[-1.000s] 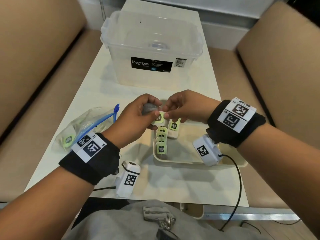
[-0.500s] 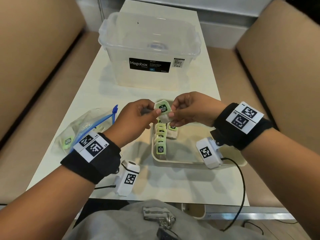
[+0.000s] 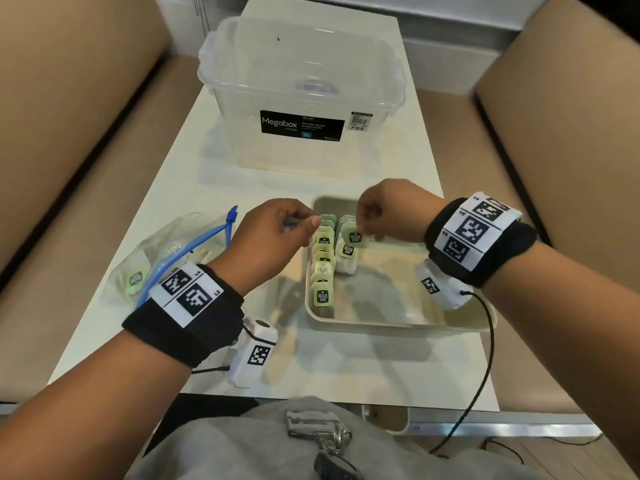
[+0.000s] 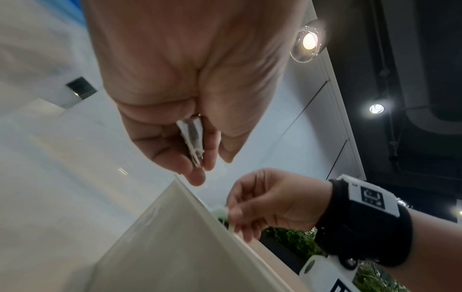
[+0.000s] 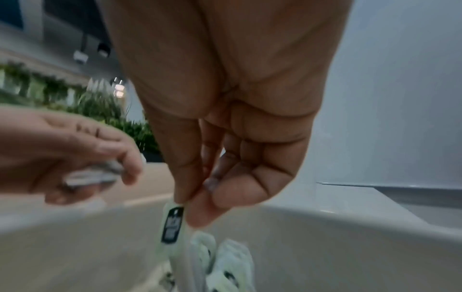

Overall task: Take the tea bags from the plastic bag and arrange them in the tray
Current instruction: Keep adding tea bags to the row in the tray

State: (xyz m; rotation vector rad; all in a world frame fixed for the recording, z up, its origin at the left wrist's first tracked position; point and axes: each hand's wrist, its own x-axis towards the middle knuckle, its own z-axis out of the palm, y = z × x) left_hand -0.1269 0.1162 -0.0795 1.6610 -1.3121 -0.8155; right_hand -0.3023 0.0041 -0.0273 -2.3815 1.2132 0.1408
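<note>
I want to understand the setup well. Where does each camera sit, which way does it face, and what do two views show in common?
Head: on the head, facing forward and down at the table, tray, bag; both forearms show.
Left wrist: under the left hand, facing along its fingers and upward; it grips a tea bag beside the tray rim.
Right wrist: under the right hand, facing down into the tray; it pinches a tag.
Shared: each wrist view also shows the other hand.

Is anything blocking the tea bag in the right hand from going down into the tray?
Nothing visible does. The right hand pinches the tea bag by its tag just above the second row of tea bags in the tray.
</note>
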